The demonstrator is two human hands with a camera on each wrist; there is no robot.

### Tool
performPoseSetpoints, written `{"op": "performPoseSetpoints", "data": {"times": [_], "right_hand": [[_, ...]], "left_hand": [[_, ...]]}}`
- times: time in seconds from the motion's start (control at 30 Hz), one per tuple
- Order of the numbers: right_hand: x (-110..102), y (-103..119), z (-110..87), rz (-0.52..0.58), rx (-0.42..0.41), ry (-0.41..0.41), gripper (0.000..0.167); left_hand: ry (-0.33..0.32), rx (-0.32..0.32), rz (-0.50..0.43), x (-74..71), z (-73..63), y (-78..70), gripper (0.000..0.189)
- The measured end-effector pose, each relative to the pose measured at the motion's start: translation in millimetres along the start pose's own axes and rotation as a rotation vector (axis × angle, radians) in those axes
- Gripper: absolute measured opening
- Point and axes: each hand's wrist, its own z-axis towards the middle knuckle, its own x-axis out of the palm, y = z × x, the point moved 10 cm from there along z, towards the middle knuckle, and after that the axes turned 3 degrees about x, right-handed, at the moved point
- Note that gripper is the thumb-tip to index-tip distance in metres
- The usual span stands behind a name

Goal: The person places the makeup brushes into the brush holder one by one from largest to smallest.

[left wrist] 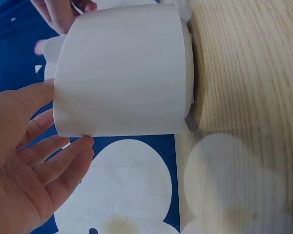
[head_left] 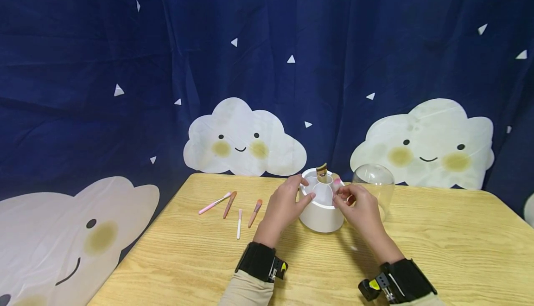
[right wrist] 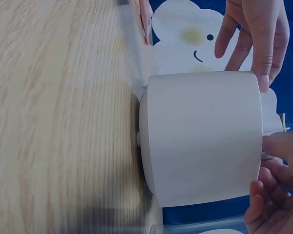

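Touching a round white divided holder (head_left: 321, 220) that stood on the pale wood-grain worktop (head_left: 442, 236)

The left hand (head_left: 285, 201) spread loosely; the right hand (head_left: 362, 207) curled its fingers, any hold unclear. Four pink, brown and white brushes (head_left: 239, 225) lay left; behind right rose a clear dome (head_left: 383, 189), then a navy cloud-print curtain (head_left: 258, 9).

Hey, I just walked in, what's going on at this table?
A person has both hands at a white divided container. The left hand touches one side of its rim; the right hand is at the other, though whether it's pinching something is unclear. A brown-and-gold piece sticks up from the container's middle. Four small brush-like tools lie off to the left, and a clear dome is beside the container, on the right.
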Motion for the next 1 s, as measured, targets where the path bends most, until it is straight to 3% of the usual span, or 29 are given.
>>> {"op": "performPoseSetpoints", "data": {"times": [1.0], "right_hand": [[2.4, 1.4, -1.8, -0.058, -0.009, 0.001, 0.009]], "left_hand": [[-0.004, 0.01, 0.002, 0.8, 0.3, 0.5, 0.032]]}}
